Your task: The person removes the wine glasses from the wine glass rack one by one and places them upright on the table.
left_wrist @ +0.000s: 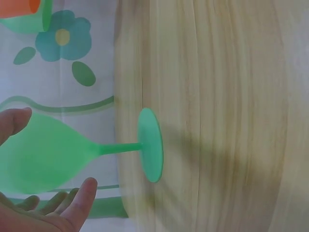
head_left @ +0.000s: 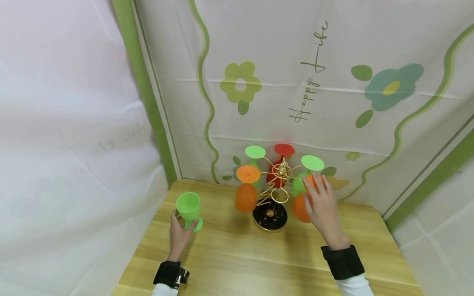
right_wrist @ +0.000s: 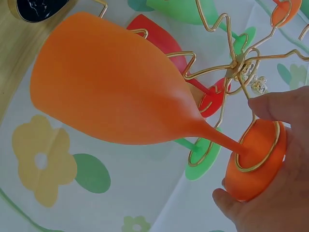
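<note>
In my left hand (head_left: pixel 180 236) is a green plastic goblet (head_left: pixel 188 205), held upright at the left of the table. The left wrist view shows thumb and fingers on opposite sides of the goblet's bowl (left_wrist: pixel 43 152), below which run a thin stem and a round foot (left_wrist: pixel 151 145). My right hand (head_left: pixel 324 209) grips the foot of an orange goblet (right_wrist: pixel 111 82), which hangs upside down by its foot (right_wrist: pixel 258 179) in a wire loop of a gold rack (head_left: pixel 282 170). Another orange goblet (head_left: pixel 246 198) hangs on the rack's left side.
Farther back on the rack hang a red goblet (right_wrist: pixel 159 41) and green goblets (right_wrist: pixel 188 9). A bare gold loop (head_left: pixel 279 195) faces front above the round black base (head_left: pixel 269 216). The wooden table (head_left: pixel 229 263) meets a printed white curtain (head_left: pixel 266 102) behind.
</note>
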{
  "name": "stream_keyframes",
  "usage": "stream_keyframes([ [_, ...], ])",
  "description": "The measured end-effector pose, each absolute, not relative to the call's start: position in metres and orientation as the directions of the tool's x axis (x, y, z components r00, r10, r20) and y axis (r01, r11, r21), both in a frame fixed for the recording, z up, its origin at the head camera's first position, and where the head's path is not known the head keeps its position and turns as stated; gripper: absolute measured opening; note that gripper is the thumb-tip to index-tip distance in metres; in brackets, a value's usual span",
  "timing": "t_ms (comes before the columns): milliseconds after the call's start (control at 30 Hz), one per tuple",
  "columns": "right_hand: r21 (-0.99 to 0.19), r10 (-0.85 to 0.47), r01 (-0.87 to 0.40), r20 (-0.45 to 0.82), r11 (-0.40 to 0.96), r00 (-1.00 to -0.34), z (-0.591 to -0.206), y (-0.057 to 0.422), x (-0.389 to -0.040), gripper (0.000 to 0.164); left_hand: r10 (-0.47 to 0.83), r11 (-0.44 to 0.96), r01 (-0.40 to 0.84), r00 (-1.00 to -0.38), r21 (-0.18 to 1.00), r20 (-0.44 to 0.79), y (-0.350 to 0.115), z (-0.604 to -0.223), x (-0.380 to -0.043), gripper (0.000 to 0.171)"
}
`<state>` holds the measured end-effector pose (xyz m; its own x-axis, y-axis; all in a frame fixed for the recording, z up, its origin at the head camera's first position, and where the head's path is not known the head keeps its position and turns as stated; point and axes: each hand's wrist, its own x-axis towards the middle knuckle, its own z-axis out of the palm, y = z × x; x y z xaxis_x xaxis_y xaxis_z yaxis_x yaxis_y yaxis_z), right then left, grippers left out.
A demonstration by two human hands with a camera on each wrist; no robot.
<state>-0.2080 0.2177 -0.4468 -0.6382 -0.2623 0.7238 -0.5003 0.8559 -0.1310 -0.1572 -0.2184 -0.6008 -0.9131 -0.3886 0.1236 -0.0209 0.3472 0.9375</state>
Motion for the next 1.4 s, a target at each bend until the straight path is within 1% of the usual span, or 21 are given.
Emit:
stream_keyframes([
  [133,-0.114,-0.275,-0.503,0.725,0.856,-0.632,-0.445,0.216,-0.204,0.055,-0.396,0.353,-0.016,-0.909,0.936,0.134,-0.218,-0.601,-0.157,0.09],
  [300,-0.12,-0.253,-0.471,0.715,0.874,-0.652,-0.442,0.212,-0.194,0.052,-0.401,0.339,-0.015,-0.907,0.941,0.131,-0.217,-0.603,-0.156,0.089],
  [367,-0.132,-0.239,-0.455,0.705,0.881,-0.667,-0.442,0.21,-0.19,0.053,-0.399,0.334,-0.01,-0.908,0.942,0.132,-0.217,-0.603,-0.156,0.089],
  [467,-0.126,-0.236,-0.442,0.702,0.888,-0.672,-0.441,0.206,-0.185,0.054,-0.394,0.326,-0.006,-0.91,0.945,0.13,-0.217,-0.603,-0.155,0.088],
  [600,-0.114,-0.242,-0.439,0.7,0.891,-0.672,-0.442,0.199,-0.182,0.056,-0.398,0.325,-0.013,-0.909,0.946,0.124,-0.217,-0.602,-0.155,0.087],
  [733,-0.125,-0.236,-0.442,0.701,0.888,-0.673,-0.443,0.195,-0.181,0.057,-0.398,0.318,-0.006,-0.909,0.948,0.127,-0.216,-0.603,-0.155,0.087],
  [1167,-0.109,-0.254,-0.46,0.711,0.881,-0.656,-0.445,0.189,-0.192,0.055,-0.399,0.32,-0.015,-0.909,0.947,0.12,-0.215,-0.605,-0.158,0.09],
  [1400,-0.114,-0.241,-0.443,0.706,0.889,-0.666,-0.444,0.186,-0.201,0.054,-0.403,0.323,-0.036,-0.909,0.946,0.103,-0.216,-0.606,-0.156,0.092],
])
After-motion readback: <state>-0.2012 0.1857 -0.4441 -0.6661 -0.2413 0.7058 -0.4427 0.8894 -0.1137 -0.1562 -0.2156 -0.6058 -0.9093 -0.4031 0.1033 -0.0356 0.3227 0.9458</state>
